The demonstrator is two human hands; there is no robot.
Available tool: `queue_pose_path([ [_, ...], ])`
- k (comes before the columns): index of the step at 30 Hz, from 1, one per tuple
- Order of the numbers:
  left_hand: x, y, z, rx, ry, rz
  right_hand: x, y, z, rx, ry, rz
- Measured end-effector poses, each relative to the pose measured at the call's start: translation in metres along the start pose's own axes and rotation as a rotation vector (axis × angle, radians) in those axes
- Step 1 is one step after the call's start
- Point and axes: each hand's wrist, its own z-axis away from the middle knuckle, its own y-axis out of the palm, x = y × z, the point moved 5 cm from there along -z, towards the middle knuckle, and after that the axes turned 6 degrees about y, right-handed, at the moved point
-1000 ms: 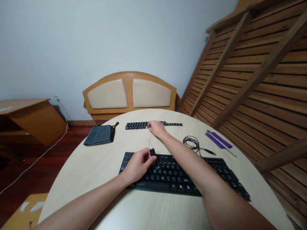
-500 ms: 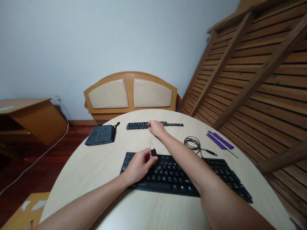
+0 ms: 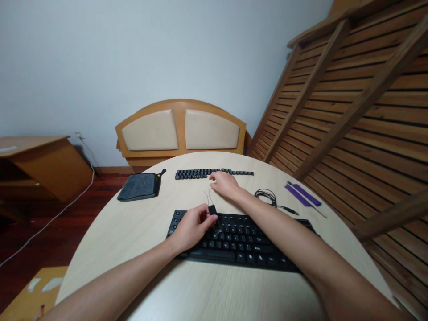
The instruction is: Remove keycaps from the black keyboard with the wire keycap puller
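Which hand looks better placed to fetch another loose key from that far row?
Probably the right hand: it lies just short of the key row, while the left hand pinches a binder clip over the keyboard.

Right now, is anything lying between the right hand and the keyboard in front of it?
Nothing visible does. The right hand is just in front of the row of loose keycaps, and only bare table separates it from the keyboard, where the left hand pinches a binder clip.
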Motion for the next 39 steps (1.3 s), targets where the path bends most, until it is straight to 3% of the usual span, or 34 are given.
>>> queue_pose_path([
  [4, -0.002, 0.000, -0.001, 0.004, 0.009, 0.013, -0.009, -0.021, 0.053, 0.026, -0.031, -0.045],
  [8, -0.002, 0.000, -0.002, 0.003, 0.018, 0.050, -0.015, -0.035, 0.109, 0.168, -0.182, -0.234],
  [10, -0.003, 0.000, -0.003, 0.004, 0.018, 0.068, -0.016, -0.037, 0.134, 0.274, -0.278, -0.286],
  [13, -0.006, -0.001, -0.003, 0.011, 0.017, 0.082, -0.020, -0.034, 0.157, 0.335, -0.302, -0.303],
  [20, -0.016, -0.007, 0.001, -0.019, 0.046, -0.022, -0.017, -0.021, 0.162, 0.296, -0.304, -0.309],
  [39, -0.015, 0.000, 0.001, 0.051, 0.030, 0.036, -0.004, -0.017, 0.171, 0.222, -0.271, -0.266],
])
